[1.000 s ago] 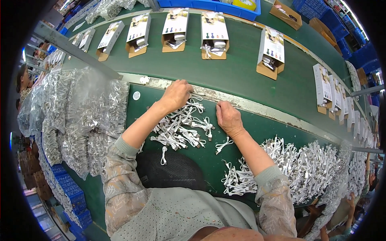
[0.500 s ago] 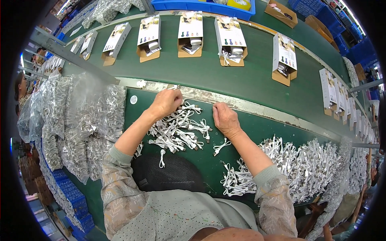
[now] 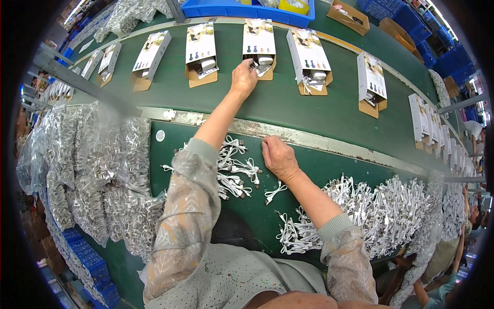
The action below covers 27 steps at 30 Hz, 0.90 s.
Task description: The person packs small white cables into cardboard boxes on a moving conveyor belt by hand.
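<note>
My left hand (image 3: pixel 244 79) reaches over the green belt to the open end of a white printed box (image 3: pixel 259 36). Its fingers are pinched at the box's mouth, beside a white rounded device (image 3: pixel 265 59); whatever they hold is hidden. On the near worktop, my right hand (image 3: pixel 280 157) rests by the metal rail with fingers curled in, and I cannot see inside them. A loose pile of short white charging cables (image 3: pixel 234 177) lies under my left forearm, partly covered by the sleeve. One single cable (image 3: pixel 276 192) lies just below my right hand.
More open boxes (image 3: pixel 201 46) stand in a row along the belt (image 3: pixel 206 100). A metal rail (image 3: pixel 309 141) divides belt from worktop. A large cable heap (image 3: pixel 370 216) lies at right, bagged cables (image 3: pixel 103 159) at left. A blue tray (image 3: pixel 221 10) sits beyond the belt.
My left hand has moved from the cable pile up and away to the box's open end. The boxes have shifted right along the belt. My right hand stays near the rail.
</note>
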Available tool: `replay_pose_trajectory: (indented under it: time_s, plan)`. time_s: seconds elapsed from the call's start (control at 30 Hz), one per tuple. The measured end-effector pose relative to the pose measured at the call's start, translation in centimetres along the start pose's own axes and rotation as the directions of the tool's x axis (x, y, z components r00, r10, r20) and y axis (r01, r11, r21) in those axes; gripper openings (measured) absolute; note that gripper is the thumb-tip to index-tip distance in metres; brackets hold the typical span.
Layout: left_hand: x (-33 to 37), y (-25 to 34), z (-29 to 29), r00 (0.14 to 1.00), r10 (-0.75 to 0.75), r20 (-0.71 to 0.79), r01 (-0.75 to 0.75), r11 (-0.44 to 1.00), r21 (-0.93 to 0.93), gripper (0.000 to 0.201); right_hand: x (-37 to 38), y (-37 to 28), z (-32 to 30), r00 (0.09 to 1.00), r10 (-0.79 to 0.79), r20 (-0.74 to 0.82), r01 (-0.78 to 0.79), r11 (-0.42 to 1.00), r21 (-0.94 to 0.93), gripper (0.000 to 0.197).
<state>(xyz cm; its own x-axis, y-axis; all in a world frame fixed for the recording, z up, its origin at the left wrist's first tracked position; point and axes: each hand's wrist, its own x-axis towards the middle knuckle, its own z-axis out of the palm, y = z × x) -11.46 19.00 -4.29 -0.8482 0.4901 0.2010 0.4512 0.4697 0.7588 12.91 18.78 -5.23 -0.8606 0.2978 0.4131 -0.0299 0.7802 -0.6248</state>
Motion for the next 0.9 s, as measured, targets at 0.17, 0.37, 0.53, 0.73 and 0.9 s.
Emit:
replay_pose_trajectory:
  time_s: [0.17,0.37,0.53,0.73,0.9]
  plan:
    - [-5.0,1.0,-6.0,0.8,0.281,0.53,-0.318,0.948,-0.022,0.029,0.0,0.5,-0.6,1.0,-0.015,0.006,0.016,1.0,-0.023,0.01]
    - [-12.7,1.4,-12.9,0.671,0.117,0.732,-0.431,0.865,0.257,0.029,0.1,0.6,-0.6,1.0,-0.009,-0.008,0.008,1.0,-0.028,0.01]
    - [-12.4,0.5,-14.4,0.813,-0.099,0.574,-0.033,0.976,0.215,0.017,-0.1,0.3,-0.3,1.0,0.005,0.01,-0.005,1.0,-0.021,0.011]
    - [-9.9,0.4,-10.9,0.861,-0.183,0.474,0.275,0.952,-0.133,0.021,-0.2,0.2,-0.5,1.0,-0.003,0.0,0.003,0.999,-0.041,0.011]
    - [-10.7,2.1,-8.6,0.805,-0.132,0.578,0.173,0.985,-0.017,0.022,-0.1,0.1,-0.4,0.998,0.049,-0.047,-0.047,0.999,0.025,0.028]
